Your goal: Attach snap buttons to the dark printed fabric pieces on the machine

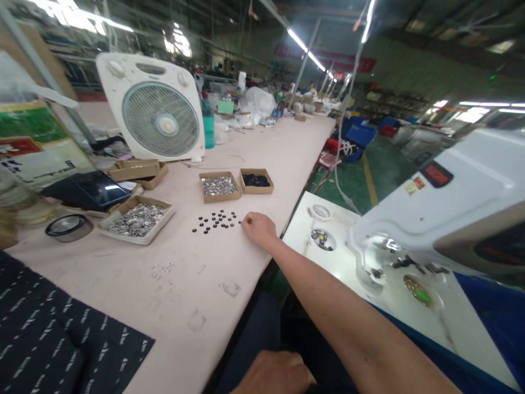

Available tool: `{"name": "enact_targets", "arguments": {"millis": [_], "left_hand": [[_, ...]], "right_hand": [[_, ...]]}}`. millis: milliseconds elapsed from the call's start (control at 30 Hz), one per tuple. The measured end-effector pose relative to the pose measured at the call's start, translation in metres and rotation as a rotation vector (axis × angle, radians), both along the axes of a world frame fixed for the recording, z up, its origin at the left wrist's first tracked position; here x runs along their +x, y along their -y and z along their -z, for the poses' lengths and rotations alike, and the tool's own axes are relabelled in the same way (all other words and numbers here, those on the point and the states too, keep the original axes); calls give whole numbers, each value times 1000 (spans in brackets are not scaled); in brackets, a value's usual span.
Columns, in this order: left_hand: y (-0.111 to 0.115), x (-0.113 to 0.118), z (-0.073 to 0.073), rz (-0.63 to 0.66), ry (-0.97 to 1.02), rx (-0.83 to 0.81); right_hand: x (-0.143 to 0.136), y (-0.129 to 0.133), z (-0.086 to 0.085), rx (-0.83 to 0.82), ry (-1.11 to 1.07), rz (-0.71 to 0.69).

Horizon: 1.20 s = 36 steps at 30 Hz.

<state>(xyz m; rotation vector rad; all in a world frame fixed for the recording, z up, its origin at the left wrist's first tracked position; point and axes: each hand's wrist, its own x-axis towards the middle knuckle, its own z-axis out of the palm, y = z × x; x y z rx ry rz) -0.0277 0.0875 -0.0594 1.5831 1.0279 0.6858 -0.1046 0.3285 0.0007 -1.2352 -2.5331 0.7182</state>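
Note:
My right hand (259,229) reaches over the pale table, fingers pinched together at the right end of a scatter of small black round pieces (214,221); what the fingertips hold, if anything, is too small to name. Low in the view, near my lap, is my left hand (275,374), its fingers curled in and partly cut off by the frame's bottom edge. Behind the black pieces stand a cardboard box of silvery metal pieces (219,186) and a box of black pieces (256,180). A larger open box of metal pieces (138,220) sits to the left.
A white box fan (164,112) stands at the back left, with a tape roll (69,226) nearer. Dark printed fabric (61,334) covers the table's near left corner. A white machine (443,197) stands on the right, across a gap from the table edge.

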Motion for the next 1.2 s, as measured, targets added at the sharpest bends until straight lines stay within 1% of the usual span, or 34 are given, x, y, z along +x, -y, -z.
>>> {"name": "enact_targets", "arguments": {"millis": [67, 133, 200, 267, 333, 400, 467, 533, 633, 700, 733, 767, 900, 933, 967, 1033, 1200], "left_hand": [[6, -2, -10, 1, -112, 70], [12, -7, -22, -14, -207, 151], [18, -11, -32, -24, -264, 215], [24, -12, -37, -10, -329, 300], [31, -11, -38, 19, -406, 405], [39, -8, -40, 48, -457, 519], [47, -3, -43, 64, -460, 644], [52, 3, -48, 79, -433, 754], [57, 13, -54, 92, -378, 824], [61, 18, -56, 86, -354, 818], [63, 20, -56, 83, -349, 808], [65, 22, -57, 78, -345, 800], [73, 26, -64, 22, -326, 824], [74, 27, -67, 7, -326, 836], [75, 28, -69, -2, -332, 841], [77, 29, -73, -9, -340, 850], [80, 28, -78, 5, -351, 848]], "right_hand": [[12, 9, -8, -32, -43, -7], [37, 24, -17, -90, -83, -20], [77, 49, -24, -231, -154, -40], [127, 83, -26, -478, -296, -35], [179, 124, -22, -667, -402, 80], [225, 165, -14, -746, -469, 236], [259, 201, -7, -790, -521, 352], [281, 230, -3, -821, -582, 432], [298, 257, -4, -828, -699, 509], [304, 267, -8, -796, -739, 512], [308, 270, -10, -755, -733, 498], [311, 273, -13, -686, -715, 472], [323, 279, -22, -287, -614, 334], [325, 280, -23, -227, -599, 308], [326, 281, -23, -197, -593, 287], [327, 283, -22, -187, -606, 270], [325, 289, -17, -194, -672, 279]]}}
